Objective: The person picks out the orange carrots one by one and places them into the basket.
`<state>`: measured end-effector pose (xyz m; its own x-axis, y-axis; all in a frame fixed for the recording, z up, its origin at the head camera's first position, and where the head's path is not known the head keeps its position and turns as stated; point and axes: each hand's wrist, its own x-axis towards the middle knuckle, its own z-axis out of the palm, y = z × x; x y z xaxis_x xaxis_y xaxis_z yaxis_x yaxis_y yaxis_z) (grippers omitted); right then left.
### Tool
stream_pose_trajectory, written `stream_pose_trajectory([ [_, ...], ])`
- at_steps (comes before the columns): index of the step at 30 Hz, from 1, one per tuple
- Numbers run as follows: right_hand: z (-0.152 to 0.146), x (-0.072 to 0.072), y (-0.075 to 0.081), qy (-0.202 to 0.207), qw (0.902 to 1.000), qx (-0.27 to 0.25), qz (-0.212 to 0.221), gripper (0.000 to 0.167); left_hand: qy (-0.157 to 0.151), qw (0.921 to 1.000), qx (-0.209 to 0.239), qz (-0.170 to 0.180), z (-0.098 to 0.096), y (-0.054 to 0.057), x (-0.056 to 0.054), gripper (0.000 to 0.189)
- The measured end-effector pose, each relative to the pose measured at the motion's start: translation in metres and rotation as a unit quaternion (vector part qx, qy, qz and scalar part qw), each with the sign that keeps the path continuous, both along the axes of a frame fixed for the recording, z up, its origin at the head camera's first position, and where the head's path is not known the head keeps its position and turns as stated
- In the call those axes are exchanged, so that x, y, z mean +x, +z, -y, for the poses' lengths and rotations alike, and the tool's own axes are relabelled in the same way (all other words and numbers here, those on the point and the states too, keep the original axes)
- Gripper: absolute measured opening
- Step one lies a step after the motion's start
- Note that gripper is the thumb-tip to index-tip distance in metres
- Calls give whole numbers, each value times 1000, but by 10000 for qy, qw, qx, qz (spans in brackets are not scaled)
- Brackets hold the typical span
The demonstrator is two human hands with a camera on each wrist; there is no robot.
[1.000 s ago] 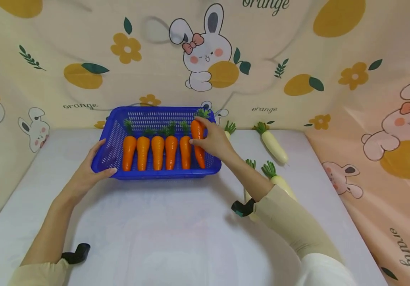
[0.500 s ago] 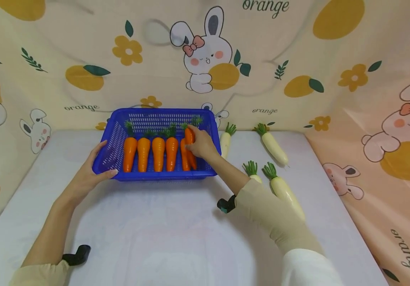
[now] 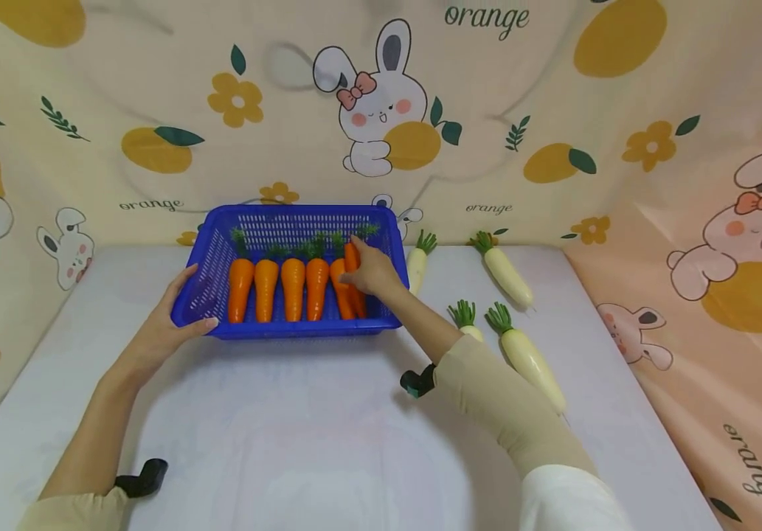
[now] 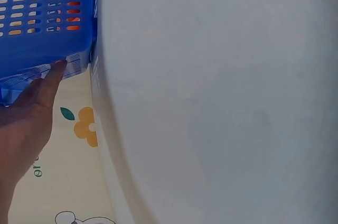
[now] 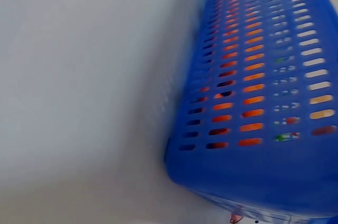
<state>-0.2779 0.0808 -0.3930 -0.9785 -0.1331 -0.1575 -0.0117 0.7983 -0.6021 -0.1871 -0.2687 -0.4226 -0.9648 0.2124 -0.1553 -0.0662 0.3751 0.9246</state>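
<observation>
A blue plastic basket (image 3: 301, 324) stands at the back of the table with several orange carrots (image 3: 293, 289) lined up inside, green tops toward the rear wall. My left hand (image 3: 163, 317) holds its left front corner, thumb at the front rim and fingers along the side; the left wrist view shows that hand (image 4: 31, 118) against the basket wall (image 4: 42, 49). Inside the basket's right part, my right hand (image 3: 377, 271) pinches the rightmost carrot (image 3: 352, 254), which leans against its neighbour. The right wrist view shows only the basket's slotted wall (image 5: 248, 166); the right hand is out of that view.
Several white radishes with green stalks lie right of the basket, one radish (image 3: 507, 276) at the back and another radish (image 3: 532, 365) nearer. My right forearm partly covers one radish (image 3: 465, 318). A patterned cloth (image 3: 487, 88) hangs behind the white table (image 3: 314, 442).
My right hand has moved left and down with the carrot, bringing it into the basket beside the others. The neighbouring carrot now tilts. My left hand stays on the basket.
</observation>
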Motion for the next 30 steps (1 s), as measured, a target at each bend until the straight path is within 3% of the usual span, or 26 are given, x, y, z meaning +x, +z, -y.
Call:
stream_pose_trajectory([
  [6,-6,7,12,-140,9970,-699,296,86,18,10000,-58,-26,2,-2,-1,93],
  [9,-12,10,20,-11,9949,-965,286,84,54,9998,-153,-79,3,-1,-2,93],
  [17,-49,20,38,532,9918,-1144,-221,71,11,9957,-787,-496,9,0,-1,98],
  [22,-83,30,41,721,9906,-881,-756,68,-143,9918,-999,-788,17,1,3,104],
  [26,-114,37,31,891,9881,-370,-1195,71,-221,9867,-1290,-965,25,-2,9,110],
  [30,-146,45,19,988,9849,179,-1410,75,-114,9766,-1865,-1066,31,-2,15,116],
])
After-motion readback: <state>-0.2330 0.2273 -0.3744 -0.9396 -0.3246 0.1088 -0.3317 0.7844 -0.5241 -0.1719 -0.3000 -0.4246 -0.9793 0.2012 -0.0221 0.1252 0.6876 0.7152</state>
